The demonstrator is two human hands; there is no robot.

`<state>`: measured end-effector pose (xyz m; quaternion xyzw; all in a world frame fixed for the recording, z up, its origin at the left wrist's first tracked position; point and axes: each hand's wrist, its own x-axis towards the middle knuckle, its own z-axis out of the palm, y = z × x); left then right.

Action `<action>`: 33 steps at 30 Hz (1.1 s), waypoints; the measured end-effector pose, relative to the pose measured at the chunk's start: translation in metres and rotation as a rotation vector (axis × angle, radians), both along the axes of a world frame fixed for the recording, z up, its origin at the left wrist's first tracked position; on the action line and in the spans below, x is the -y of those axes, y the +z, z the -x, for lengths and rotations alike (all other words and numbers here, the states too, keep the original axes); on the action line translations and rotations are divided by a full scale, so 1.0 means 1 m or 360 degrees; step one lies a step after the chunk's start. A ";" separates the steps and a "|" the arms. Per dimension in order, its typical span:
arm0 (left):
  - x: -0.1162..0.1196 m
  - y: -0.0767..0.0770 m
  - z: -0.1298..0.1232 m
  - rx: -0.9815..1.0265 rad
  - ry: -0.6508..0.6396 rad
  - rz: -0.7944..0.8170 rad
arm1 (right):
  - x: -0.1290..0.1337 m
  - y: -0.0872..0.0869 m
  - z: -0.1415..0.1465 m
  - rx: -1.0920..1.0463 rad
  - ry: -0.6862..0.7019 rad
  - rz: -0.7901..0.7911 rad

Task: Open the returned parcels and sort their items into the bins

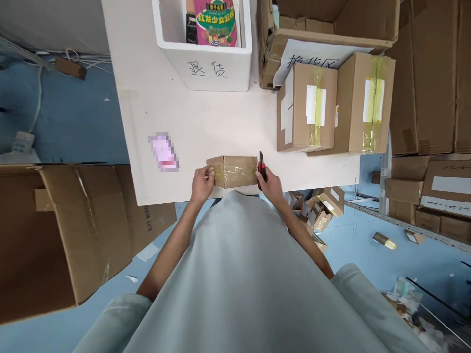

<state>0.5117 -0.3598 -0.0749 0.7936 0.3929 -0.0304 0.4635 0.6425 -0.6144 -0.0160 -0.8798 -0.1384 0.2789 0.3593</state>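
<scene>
A small brown cardboard box (pixel 238 171) with clear tape across it lies at the front edge of the white table (pixel 206 122). My left hand (pixel 203 184) grips the left end of this box, thumb and fingers closed on its edge. At the other end is my right hand (pixel 271 185), closed around a red and black box cutter (pixel 261 169) whose blade points away from me. The fingers of that hand are beside the right end of the box; whether they also press on it I cannot tell.
A white foam box (pixel 221 68) with books stands at the back. On the right are two taped cartons (pixel 324 110) and an open cardboard box (pixel 331 37). A blurred pink item (pixel 164 152) lies left. A large open carton (pixel 88 225) is beside the table.
</scene>
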 end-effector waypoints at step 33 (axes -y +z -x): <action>-0.033 0.035 -0.095 0.0426 -0.0899 0.0645 | -0.069 0.101 0.068 -0.0011 0.0386 0.0899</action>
